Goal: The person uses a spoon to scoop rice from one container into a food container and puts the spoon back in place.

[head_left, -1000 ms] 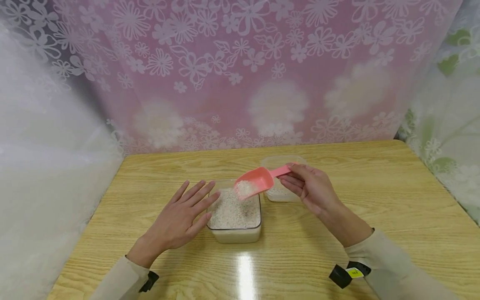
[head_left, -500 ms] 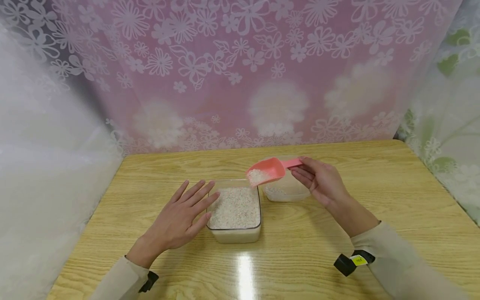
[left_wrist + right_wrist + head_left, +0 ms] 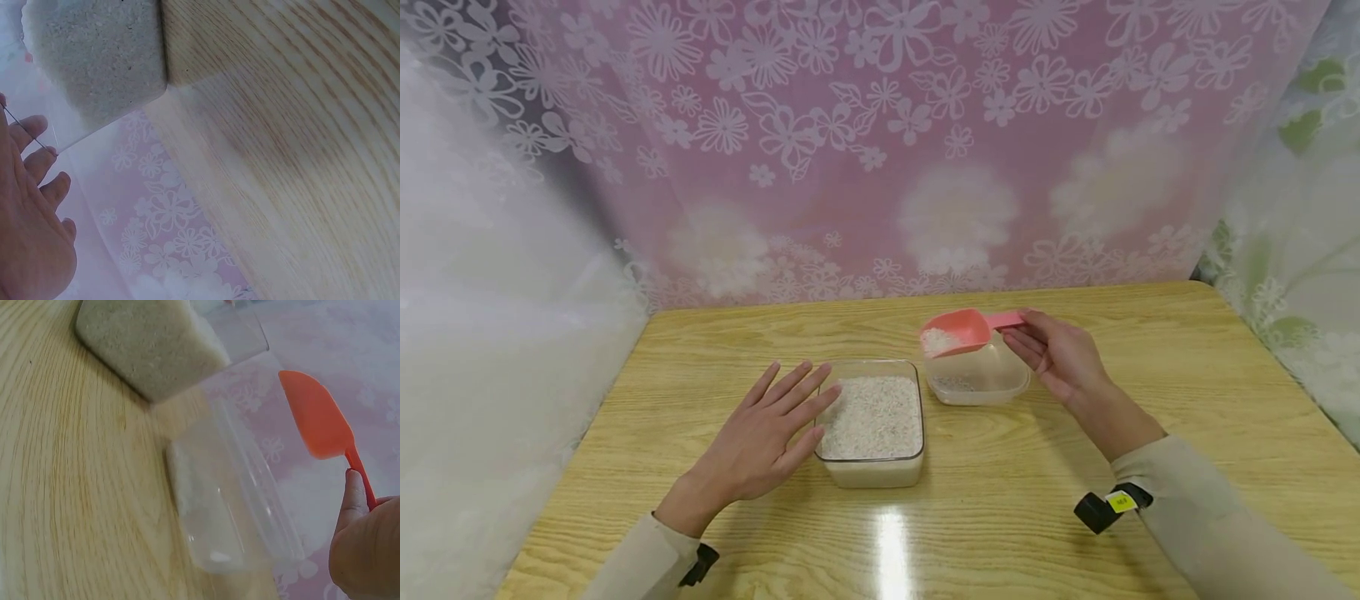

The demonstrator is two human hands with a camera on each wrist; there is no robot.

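"Yellow sticker (image 3: 1122, 502) on the black wrist gadget (image 3: 1096, 513), right arm side. Can you read it?"

"Nah, it's got dark characters but they're way too small to make out. Call the big rice tub (image 3: 874, 475) the middle of the clock and the sticker's a bit past 3, by a pale sleeve (image 3: 1210, 517). Other gadget (image 3: 700, 565) is down at 8."

"OK, hands next. Left one?"

"Left hand (image 3: 760, 437) is at 9. Fingers spread wide and pretty much straight, tips right at the tub's left rim, gripping nothing. Can't tell exactly which ones touch."

"And the right?"

"Right hand (image 3: 1063, 358) is out around 2:30, thumb and fingers pinching the handle of a pink scoop (image 3: 967, 329). Lower fingers are loosely bent underneath. Scoop looks more orange in the right wrist view btw."

"So where's the scoop?"

"Between 1 and 2, up in the air over the far left part of the small clear tub (image 3: 992, 397). Lip points roughly to 9, open side up, white grains (image 3: 938, 342) heaped at the tip."

"What's in the tubs?"

"Big one has loads of rice. Small one's just beside it, between 2 and 3, with a thin scatter of grains (image 3: 953, 385) on the bottom. Both are on a wood-grain table (image 3: 1000, 517). Furthest off, at 12, pink curtain (image 3: 805, 208) with white flowers."
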